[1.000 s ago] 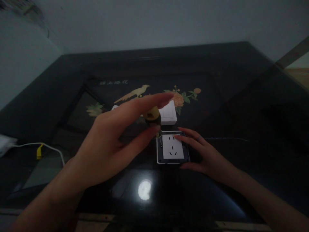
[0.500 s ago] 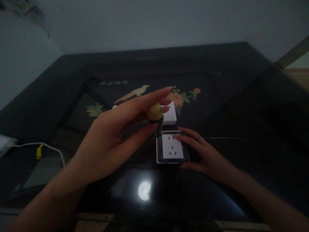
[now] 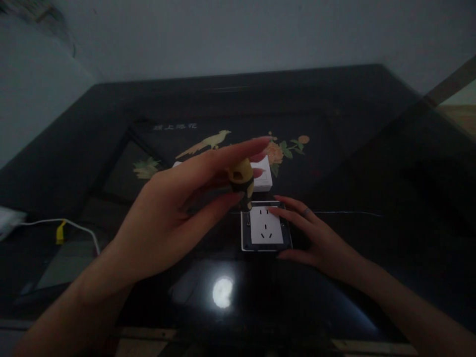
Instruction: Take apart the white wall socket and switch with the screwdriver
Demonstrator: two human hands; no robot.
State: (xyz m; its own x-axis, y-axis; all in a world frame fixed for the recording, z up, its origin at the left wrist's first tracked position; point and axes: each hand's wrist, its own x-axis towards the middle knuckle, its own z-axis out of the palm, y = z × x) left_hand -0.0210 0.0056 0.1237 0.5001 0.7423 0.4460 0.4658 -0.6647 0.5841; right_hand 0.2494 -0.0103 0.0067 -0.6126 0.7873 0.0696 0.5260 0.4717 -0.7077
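Note:
My left hand (image 3: 174, 213) is closed round the yellow and black handle of a screwdriver (image 3: 241, 176), thumb below and fingers above. The handle points down toward the left edge of a wall socket (image 3: 266, 230); its shaft is hard to make out. The socket lies flat, a white face with slots inside a dark frame, with a small screw at its left and right sides. On the socket's right side my right hand (image 3: 308, 228) grips it, fingertips on the top edge and face, thumb at the lower right corner.
Behind the left hand stands a white box (image 3: 263, 176), partly hidden. A glossy dark table (image 3: 334, 297) with a bird and flower picture carries everything. At the left, a white cable (image 3: 80, 226) with a yellow tag (image 3: 60, 233) runs from a white block (image 3: 10, 222).
The screwdriver handle has turned and tilted slightly in my left fingers, and its shaft no longer shows over the left screw. My right hand and the socket stay put.

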